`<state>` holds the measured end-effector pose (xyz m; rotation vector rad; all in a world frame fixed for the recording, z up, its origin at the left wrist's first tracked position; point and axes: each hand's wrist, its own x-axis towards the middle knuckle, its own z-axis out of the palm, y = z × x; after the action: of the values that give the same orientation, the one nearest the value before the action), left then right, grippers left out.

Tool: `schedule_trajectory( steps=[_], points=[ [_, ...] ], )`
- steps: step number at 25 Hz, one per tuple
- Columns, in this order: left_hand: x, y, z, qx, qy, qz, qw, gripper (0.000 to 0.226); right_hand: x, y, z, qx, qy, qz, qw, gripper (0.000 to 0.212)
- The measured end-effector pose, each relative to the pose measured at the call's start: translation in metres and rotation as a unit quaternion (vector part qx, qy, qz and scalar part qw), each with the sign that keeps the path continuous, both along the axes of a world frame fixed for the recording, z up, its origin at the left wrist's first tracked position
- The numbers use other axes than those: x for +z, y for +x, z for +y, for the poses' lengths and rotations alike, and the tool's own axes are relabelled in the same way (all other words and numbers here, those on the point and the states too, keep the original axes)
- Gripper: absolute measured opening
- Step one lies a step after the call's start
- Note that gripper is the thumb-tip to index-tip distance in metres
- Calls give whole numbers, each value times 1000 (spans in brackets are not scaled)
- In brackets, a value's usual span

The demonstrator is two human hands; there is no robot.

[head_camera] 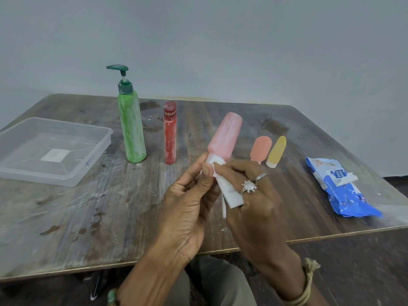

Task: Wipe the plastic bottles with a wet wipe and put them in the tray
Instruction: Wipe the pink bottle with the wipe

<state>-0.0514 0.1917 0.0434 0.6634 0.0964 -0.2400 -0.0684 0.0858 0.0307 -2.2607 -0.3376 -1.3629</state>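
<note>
Head view shows five bottles, one of them in my hands and four on the table (66,217). My left hand (187,195) grips the pink bottle (225,135) at its white cap end, fingers curled round it and thumb pressed on the front. The bottle is lifted off the table and tilts with its base pointing up and away from me. My right hand (254,206) holds the one wipe (229,193), fingertips pinching it against the bottle's neck while the rest of the folded sheet hangs down under my fingers. Two rings sit on that hand. To the left of the pink bottle stand the green pump bottle (132,131) and, just beside it, the slimmer red bottle (170,138), both upright and both streaked with white. To the right, near my knuckles, stand two small bottles side by side on their caps: the orange bottle (260,149) and the yellow bottle (277,151), close together, though I cannot tell whether they touch. One clear tray (26,146) lies at the far left with no bottle in it. One blue wipe pack (340,186) lies at the right edge, its flap open.
</note>
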Motion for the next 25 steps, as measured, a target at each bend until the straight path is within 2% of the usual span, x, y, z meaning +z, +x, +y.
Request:
schedule_trajectory(
  steps=[5, 7, 8, 9, 11, 12, 13, 14, 15, 16, 19, 23, 25],
  points=[
    [-3, 1, 2, -18, -18, 7, 1000, 44, -1, 1, 0, 23, 22, -11, 999, 24],
    [-1, 3, 5, -37, -18, 6, 999, 37, 2, 6, -2, 31, 25, -18, 999, 26],
    [-1, 3, 5, -49, -14, 9, 999, 30, -4, 15, -6, 19, 18, 5, 1000, 24],
    [0, 1, 5, -62, -10, 10, 998, 23, 2, 19, -18, 25, -21, 80, 996, 24],
    [1, -2, 4, -75, -6, 10, 997, 17, 17, 25, -33, 50, -25, 233, 971, 45],
    [1, -2, 5, -77, -2, 12, 997, 16, 15, 25, -35, 62, -19, 260, 963, 44],
    [2, -2, 5, -78, 5, 13, 997, 16, 13, 23, -30, 33, -51, 204, 977, 32],
    [2, -3, 6, -80, 17, 12, 997, 16, 12, 23, -21, -21, -43, 96, 994, 25],
    [2, -3, 7, -81, 27, 11, 996, 15, 12, 16, -20, -26, -42, 9, 999, 26],
    [3, -2, 8, -81, 32, 10, 996, 13, 14, 9, -19, -17, -43, -12, 999, 28],
    [4, 1, 13, -87, 44, -3, 995, 14, 10, 8, -14, -12, -88, -12, 996, 35],
    [1, 0, 13, -101, 73, -32, 992, 22, 14, 16, -20, -7, -45, 12, 999, 33],
    [1, -1, 12, -97, 79, -41, 991, 20, 16, 17, -20, -10, -61, 13, 998, 35]
  ],
)
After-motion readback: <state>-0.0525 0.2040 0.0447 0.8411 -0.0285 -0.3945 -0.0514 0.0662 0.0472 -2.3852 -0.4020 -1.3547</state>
